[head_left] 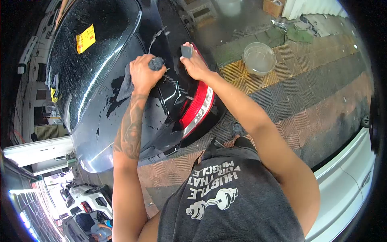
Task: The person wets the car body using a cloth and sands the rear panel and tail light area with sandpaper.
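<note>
My left hand (146, 74) is closed around a bunched dark grey cloth (156, 63), whose tail hangs below the wrist onto the wet black car (100, 121). To its right, my right hand (195, 64) holds a small flat grey pad (186, 51) between thumb and fingers, close to the car's rear corner. Just under that hand is the red and clear tail light (198, 104). Whitish marks run over the black panel between the hands. A yellow sticker (86, 38) is on the wet rear window.
A clear bucket of cloudy water (259, 59) stands on the grated floor at the right. Behind it lie green mats (300, 34) and a cardboard box (273, 7). A light-coloured car (346, 181) is at lower right. Another person (100, 230) is at far lower left.
</note>
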A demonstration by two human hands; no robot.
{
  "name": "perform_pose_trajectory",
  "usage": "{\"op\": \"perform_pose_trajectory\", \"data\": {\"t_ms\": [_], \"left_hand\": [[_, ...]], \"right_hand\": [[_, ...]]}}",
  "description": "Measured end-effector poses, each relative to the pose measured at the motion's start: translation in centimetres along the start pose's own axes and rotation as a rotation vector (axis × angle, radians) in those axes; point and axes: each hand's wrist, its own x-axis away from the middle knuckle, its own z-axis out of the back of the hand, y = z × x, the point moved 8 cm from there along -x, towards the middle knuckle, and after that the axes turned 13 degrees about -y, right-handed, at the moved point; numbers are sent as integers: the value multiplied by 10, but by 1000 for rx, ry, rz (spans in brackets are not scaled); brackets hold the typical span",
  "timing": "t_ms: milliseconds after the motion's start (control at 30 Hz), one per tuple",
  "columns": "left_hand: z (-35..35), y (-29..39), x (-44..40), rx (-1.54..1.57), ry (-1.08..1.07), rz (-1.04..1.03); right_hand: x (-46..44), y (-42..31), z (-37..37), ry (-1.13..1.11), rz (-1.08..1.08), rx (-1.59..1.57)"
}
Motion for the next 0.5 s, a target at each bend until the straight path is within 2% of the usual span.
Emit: {"op": "perform_pose_trajectory", "data": {"t_ms": [33, 133, 233, 300, 367, 433, 467, 500], "left_hand": [[0, -1, 0, 0, 7, -14], [10, -1, 6, 27, 41, -97], [25, -31, 19, 79, 74, -69], [36, -58, 29, 32, 193, 21], [33, -99, 34, 28, 226, 100], [36, -100, 37, -21, 264, 94], [37, -100, 39, -64, 320, 117], [36, -99, 41, -130, 369, 110]], "right_hand": [[18, -20, -3, 21, -25, 28], [109, -95, -27, 64, 182, -8], [119, -92, -32, 61, 99, 41], [69, -45, -18, 82, -33, -25], [66, -42, -19, 74, -107, -50], [99, -79, -31, 171, 5, 30], [132, -114, -48, 233, 127, 115], [162, -143, -65, 177, 129, 58]]}}
